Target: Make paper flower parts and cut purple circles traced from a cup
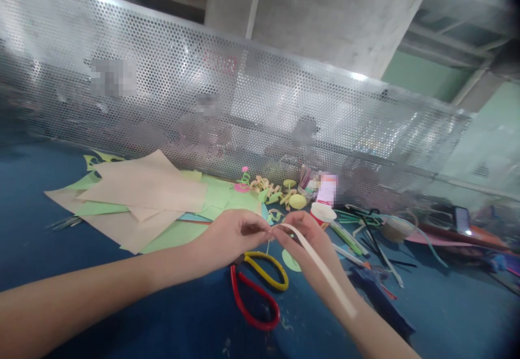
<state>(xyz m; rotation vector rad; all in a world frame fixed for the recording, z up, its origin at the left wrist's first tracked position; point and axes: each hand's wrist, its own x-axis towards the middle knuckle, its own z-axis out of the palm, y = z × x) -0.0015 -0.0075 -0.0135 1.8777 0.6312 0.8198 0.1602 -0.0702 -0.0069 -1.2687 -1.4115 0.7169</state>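
**Paper strip pinched between two hands over the blue tabletop**

Largest in view is the perforated metal screen (162, 93) along the far edge, one single panel. Below it lies the tabletop (182, 321), also one. On its far left sits a loose stack of paper sheets (146, 191), tan over green; they overlap too much to count exactly. Near the middle lies one pair of scissors (260, 288), with one yellow loop and one red.

Just above the scissors, two hands meet. The left hand (233, 234) and the right hand (309, 240) share one cream paper strip (320, 267). Fingers (266, 233) of both are pressed together on its far end, and the rest trails back along the right wrist.

To handle it well, I judge the pinch should stay light but firm at the very tip, with the strip kept flat and untwisted.

One red-rimmed cup (323, 214) stands just beyond the right hand.
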